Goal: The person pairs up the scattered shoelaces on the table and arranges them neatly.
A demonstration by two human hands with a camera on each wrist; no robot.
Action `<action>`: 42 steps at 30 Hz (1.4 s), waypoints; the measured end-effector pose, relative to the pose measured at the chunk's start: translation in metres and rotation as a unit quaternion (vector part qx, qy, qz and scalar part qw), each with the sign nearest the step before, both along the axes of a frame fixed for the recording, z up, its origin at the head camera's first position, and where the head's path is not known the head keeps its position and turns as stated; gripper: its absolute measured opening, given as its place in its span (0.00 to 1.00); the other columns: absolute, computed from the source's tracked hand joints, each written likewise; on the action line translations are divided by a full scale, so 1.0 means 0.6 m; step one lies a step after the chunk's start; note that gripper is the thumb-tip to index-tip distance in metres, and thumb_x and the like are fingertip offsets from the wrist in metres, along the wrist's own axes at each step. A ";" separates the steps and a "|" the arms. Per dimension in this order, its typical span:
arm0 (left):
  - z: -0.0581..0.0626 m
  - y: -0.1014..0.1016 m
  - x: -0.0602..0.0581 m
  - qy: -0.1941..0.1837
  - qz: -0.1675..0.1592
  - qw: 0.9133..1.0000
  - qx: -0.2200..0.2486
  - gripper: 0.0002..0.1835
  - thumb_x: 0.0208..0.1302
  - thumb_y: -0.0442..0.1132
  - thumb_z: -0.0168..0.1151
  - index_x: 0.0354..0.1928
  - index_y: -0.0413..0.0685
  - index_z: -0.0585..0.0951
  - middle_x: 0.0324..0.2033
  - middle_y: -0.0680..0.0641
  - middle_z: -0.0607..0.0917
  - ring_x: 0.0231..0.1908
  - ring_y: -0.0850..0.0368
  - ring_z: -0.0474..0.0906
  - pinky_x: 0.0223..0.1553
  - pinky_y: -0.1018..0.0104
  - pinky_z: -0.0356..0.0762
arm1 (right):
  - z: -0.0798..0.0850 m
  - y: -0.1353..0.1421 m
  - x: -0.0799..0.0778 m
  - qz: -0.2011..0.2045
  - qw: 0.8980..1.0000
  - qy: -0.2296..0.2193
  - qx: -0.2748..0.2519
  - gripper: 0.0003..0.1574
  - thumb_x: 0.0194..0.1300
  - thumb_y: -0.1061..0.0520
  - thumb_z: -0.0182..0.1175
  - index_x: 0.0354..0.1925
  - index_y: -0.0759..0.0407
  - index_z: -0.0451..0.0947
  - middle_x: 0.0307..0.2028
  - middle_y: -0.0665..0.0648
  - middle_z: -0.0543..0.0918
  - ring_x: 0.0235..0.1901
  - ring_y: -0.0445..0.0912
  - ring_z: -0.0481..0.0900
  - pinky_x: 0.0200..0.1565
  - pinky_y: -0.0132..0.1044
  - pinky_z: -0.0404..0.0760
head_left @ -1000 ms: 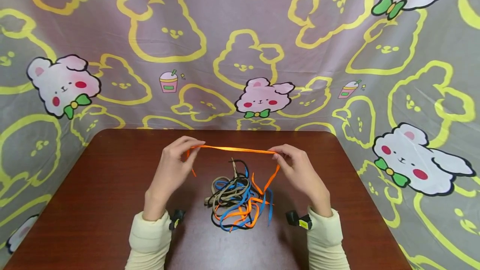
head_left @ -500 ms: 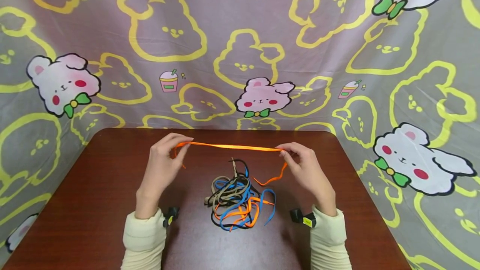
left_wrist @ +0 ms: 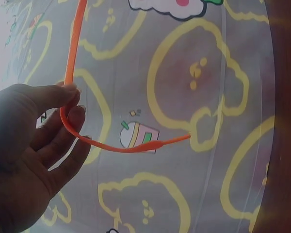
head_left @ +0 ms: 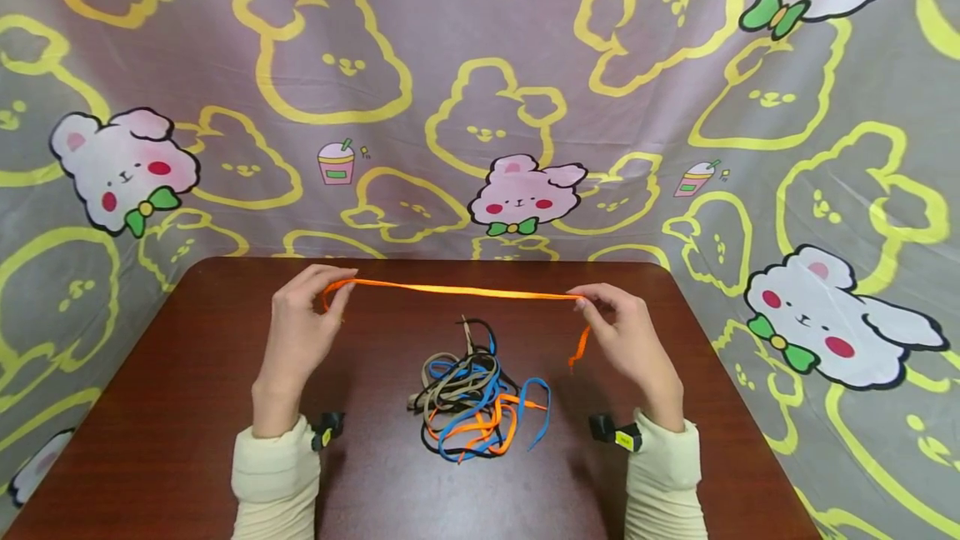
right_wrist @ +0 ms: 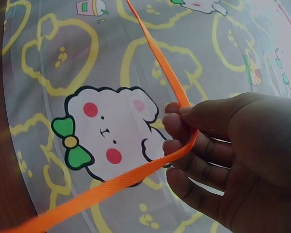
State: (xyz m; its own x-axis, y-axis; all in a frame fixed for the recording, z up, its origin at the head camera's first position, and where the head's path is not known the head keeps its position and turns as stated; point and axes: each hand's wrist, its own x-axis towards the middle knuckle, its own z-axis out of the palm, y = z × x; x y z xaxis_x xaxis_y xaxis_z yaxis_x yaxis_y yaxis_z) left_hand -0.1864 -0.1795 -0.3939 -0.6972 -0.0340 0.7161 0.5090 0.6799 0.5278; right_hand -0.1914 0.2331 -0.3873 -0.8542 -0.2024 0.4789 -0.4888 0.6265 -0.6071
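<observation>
A flat orange shoelace (head_left: 465, 290) stretches nearly straight above the table, sloping slightly down to the right. My left hand (head_left: 300, 332) pinches it between thumb and fingertips; in the left wrist view a short tail of the shoelace (left_wrist: 126, 149) curves away below the fingers. On the other side my right hand (head_left: 630, 344) pinches the same lace, and a loose end hangs beneath it. The right wrist view shows the lace (right_wrist: 121, 177) passing between the thumb and fingers. Between and below both hands lies a tangled pile of shoelaces (head_left: 468, 398) in blue, black, tan and orange.
The brown wooden table (head_left: 165, 407) carries the pile near its middle. A patterned cloth (head_left: 420, 65) with cartoon animals hangs behind and along both sides. Small black devices (head_left: 615, 432) are strapped at the wrists.
Both hands have moved apart, lengthening the taut span of orange lace. The right-hand tail has lifted clear of the pile, and a blue lace end at the pile's right has shifted.
</observation>
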 end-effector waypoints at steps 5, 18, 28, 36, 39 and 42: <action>0.001 -0.013 0.002 0.001 0.021 1.000 0.007 0.11 0.59 0.25 0.71 0.45 0.39 0.88 0.37 0.43 0.88 0.28 0.58 0.70 0.28 0.75 0.63 | 0.004 0.008 0.002 -0.008 1.000 -0.001 -0.001 0.11 0.68 0.68 0.64 0.47 0.60 0.85 0.37 0.55 0.88 0.37 0.47 0.84 0.38 0.25 0.77; -0.002 -0.033 0.000 0.008 0.049 0.999 0.011 0.15 0.60 0.18 0.64 0.45 0.38 0.89 0.39 0.41 0.88 0.30 0.56 0.74 0.30 0.79 0.63 | 0.004 0.030 0.000 -0.030 1.000 -0.009 0.006 0.09 0.70 0.64 0.64 0.47 0.59 0.86 0.36 0.55 0.88 0.37 0.44 0.82 0.37 0.24 0.75; -0.007 -0.044 -0.002 0.003 0.094 0.995 0.046 0.09 0.59 0.25 0.71 0.42 0.34 0.88 0.35 0.37 0.89 0.32 0.48 0.78 0.36 0.77 0.65 | 0.001 0.046 -0.003 -0.034 0.999 -0.009 -0.001 0.09 0.69 0.65 0.65 0.46 0.62 0.86 0.34 0.56 0.89 0.34 0.37 0.82 0.34 0.23 0.75; -0.008 -0.057 0.002 -0.008 0.105 0.994 0.035 0.09 0.61 0.23 0.68 0.44 0.33 0.87 0.39 0.35 0.88 0.43 0.37 0.84 0.47 0.54 0.75 | -0.002 0.073 -0.012 -0.036 0.999 -0.026 0.024 0.08 0.69 0.64 0.65 0.45 0.62 0.86 0.34 0.57 0.89 0.34 0.39 0.84 0.36 0.22 0.78; -0.005 -0.062 0.003 -0.012 0.113 0.993 0.016 0.09 0.61 0.25 0.70 0.44 0.33 0.87 0.39 0.34 0.88 0.43 0.36 0.83 0.47 0.43 0.76 | -0.001 0.085 -0.014 -0.047 0.998 -0.036 0.037 0.08 0.70 0.63 0.64 0.46 0.63 0.86 0.35 0.59 0.89 0.34 0.44 0.85 0.37 0.22 0.77; -0.002 -0.067 0.003 -0.015 0.124 0.992 -0.007 0.09 0.61 0.27 0.71 0.44 0.34 0.88 0.38 0.33 0.88 0.42 0.35 0.82 0.45 0.40 0.75 | 0.000 0.094 -0.015 -0.055 0.996 -0.045 0.047 0.10 0.72 0.62 0.62 0.48 0.64 0.85 0.36 0.61 0.89 0.35 0.47 0.86 0.37 0.23 0.77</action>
State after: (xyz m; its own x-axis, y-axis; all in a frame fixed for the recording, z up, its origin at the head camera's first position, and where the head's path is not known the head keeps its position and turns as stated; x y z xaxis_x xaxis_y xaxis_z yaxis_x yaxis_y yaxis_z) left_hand -0.1846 -0.2198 -0.3949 -0.6893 -0.1977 0.6970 0.3087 0.7902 0.5294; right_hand -0.2003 0.2893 -0.3875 -0.9125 -0.1459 0.3823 -0.3604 0.7288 -0.5822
